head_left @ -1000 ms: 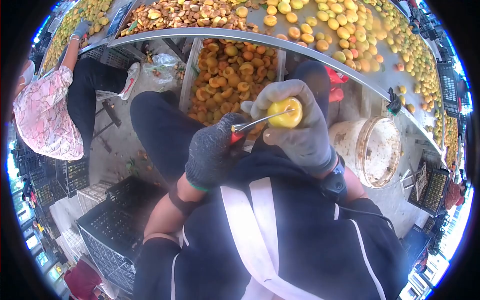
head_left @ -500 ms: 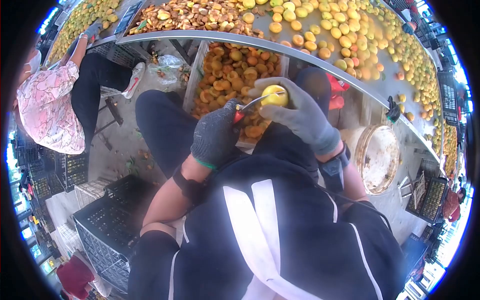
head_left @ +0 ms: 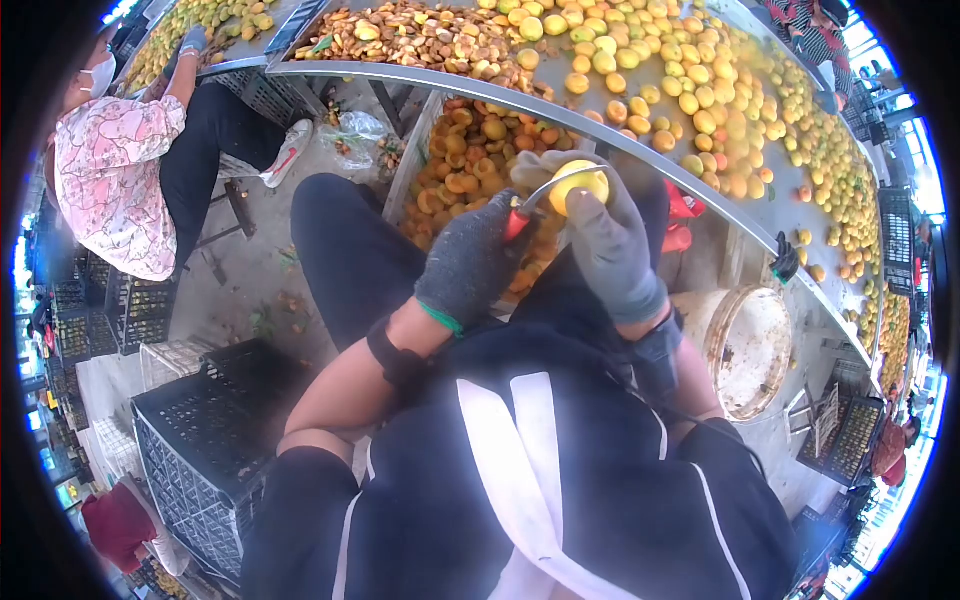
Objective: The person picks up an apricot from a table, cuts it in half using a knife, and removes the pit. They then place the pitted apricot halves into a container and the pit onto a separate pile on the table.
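My right hand [head_left: 605, 240], in a light grey glove, is closed around a yellow apricot [head_left: 581, 186] and holds it above my lap. My left hand [head_left: 470, 265], in a dark grey glove, grips a small red-handled knife [head_left: 528, 205] whose thin blade runs into the left side of the fruit. Both hands hover over a white crate of halved apricots [head_left: 478, 165] that stands between my knees.
A long metal table [head_left: 640, 150] curves across the top, heaped with whole apricots [head_left: 700, 90] and a pile of cut pieces [head_left: 420, 35]. A white bucket [head_left: 745, 345] stands at my right. A black crate [head_left: 205, 445] sits at my left. A person in a floral top [head_left: 115, 170] sits far left.
Both hands rose and shifted a little right with the apricot. The fruit turned in my right hand as the blade worked around it.
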A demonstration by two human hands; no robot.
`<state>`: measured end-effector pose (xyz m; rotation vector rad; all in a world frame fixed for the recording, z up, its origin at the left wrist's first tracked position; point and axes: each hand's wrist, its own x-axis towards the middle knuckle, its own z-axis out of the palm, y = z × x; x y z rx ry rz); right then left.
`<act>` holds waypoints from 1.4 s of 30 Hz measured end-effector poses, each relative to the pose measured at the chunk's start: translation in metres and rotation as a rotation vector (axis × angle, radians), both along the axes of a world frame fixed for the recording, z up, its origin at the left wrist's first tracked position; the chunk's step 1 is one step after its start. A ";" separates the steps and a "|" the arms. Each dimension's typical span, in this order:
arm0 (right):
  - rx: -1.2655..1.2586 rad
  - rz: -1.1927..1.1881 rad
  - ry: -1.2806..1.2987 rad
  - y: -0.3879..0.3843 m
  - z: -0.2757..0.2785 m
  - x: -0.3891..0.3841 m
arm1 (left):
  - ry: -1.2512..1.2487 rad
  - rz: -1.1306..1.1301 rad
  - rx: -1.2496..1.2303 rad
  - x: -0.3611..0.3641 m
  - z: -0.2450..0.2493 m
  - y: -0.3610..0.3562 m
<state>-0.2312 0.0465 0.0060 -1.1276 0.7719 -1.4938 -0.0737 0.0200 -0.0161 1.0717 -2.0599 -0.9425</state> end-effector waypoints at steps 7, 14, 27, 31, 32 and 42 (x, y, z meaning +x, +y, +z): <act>0.005 -0.073 -0.062 -0.008 0.009 0.009 | -0.021 0.056 -0.090 -0.004 -0.003 -0.010; -0.116 -0.077 -0.171 -0.011 0.001 0.023 | 0.027 0.067 0.023 -0.007 0.010 0.008; 0.233 -0.191 -0.307 -0.011 -0.014 -0.011 | 0.538 0.216 0.396 0.023 0.028 -0.014; 0.314 0.098 -0.460 0.000 0.006 -0.021 | 0.415 0.238 0.427 0.033 0.028 -0.016; 0.257 0.055 -0.409 0.002 0.002 -0.018 | 0.361 0.207 0.325 0.033 0.021 -0.015; 0.041 -0.078 0.214 0.013 -0.005 -0.007 | -0.003 -0.049 0.080 0.036 0.012 0.013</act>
